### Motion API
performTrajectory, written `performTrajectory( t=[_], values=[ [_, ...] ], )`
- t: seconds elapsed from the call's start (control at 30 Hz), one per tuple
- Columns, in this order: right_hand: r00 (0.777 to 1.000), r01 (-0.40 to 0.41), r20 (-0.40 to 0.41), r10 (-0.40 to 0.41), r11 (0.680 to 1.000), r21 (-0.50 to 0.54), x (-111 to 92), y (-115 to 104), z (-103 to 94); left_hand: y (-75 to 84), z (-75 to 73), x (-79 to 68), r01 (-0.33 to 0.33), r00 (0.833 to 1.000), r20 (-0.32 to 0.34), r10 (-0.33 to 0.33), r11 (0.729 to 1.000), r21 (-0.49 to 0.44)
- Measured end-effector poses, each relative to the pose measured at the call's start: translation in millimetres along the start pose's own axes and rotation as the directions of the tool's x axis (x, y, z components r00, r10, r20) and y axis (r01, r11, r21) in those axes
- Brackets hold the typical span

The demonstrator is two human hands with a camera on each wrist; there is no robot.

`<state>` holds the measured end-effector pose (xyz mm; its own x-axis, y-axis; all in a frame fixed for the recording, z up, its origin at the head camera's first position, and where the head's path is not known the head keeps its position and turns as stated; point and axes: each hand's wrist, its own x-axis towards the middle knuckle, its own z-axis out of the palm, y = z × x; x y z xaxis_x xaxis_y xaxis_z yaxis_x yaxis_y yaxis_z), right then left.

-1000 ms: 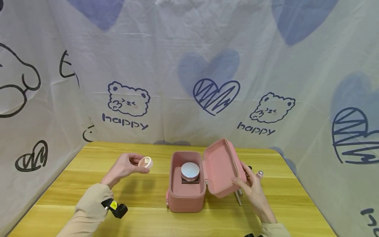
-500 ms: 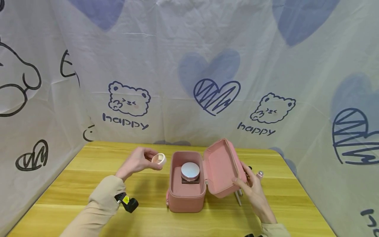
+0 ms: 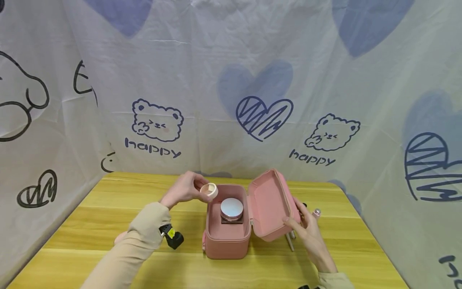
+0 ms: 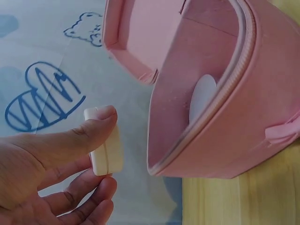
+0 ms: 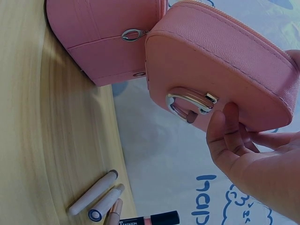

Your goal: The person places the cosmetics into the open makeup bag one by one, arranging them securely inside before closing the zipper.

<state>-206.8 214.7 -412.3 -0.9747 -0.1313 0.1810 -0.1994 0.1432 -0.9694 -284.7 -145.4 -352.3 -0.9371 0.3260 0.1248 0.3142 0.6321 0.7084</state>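
A pink zippered cosmetic case (image 3: 228,247) stands on the table with its lid (image 3: 268,202) swung out to the right. Inside it, a round compact with a shiny silvery top (image 3: 232,207) sits over a dark square item (image 3: 225,221). My left hand (image 3: 185,188) pinches a small round cream-coloured case (image 4: 107,147) between thumb and fingers, above the cosmetic case's far left rim. The lid's free end is held by my right hand (image 3: 306,226), thumb at the rim and fingers against the outside, near the handle (image 5: 190,104).
Right of the lid, several slim cosmetic tubes (image 5: 93,192) and a dark-capped tube (image 5: 164,218) lie on the wooden table (image 3: 173,269). A pink object (image 3: 120,237) shows partly behind my left sleeve. A printed cloth (image 3: 202,100) hangs behind the table.
My left hand has moved right and slightly away from me, carrying the round cream-coloured case from beside the cosmetic case to over its rim. My right hand and the lid stay put.
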Motion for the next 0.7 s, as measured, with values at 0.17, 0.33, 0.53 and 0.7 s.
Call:
performTrajectory(
  t=[0.17,0.33,0.53,0.7],
  values=[
    [1.0,-0.017,-0.001,0.017,1.0,0.01,-0.2,-0.9,0.9,9.6,6.2,5.6,-0.027,0.999,0.039,0.025,0.999,0.044],
    [1.0,-0.013,-0.003,0.013,1.0,0.008,-0.4,-0.8,1.1,19.0,11.6,11.4,-0.004,0.997,0.076,-0.002,0.997,0.079],
    [1.0,0.0,0.001,0.0,1.0,0.01,-0.2,-0.3,0.6,33.6,19.8,18.5,0.027,0.992,0.119,-0.049,0.983,0.18],
    [1.0,0.007,0.003,-0.007,1.0,0.013,-0.1,-0.5,0.2,45.4,28.7,24.3,0.059,0.984,0.147,-0.101,0.962,0.266]
  ],
)
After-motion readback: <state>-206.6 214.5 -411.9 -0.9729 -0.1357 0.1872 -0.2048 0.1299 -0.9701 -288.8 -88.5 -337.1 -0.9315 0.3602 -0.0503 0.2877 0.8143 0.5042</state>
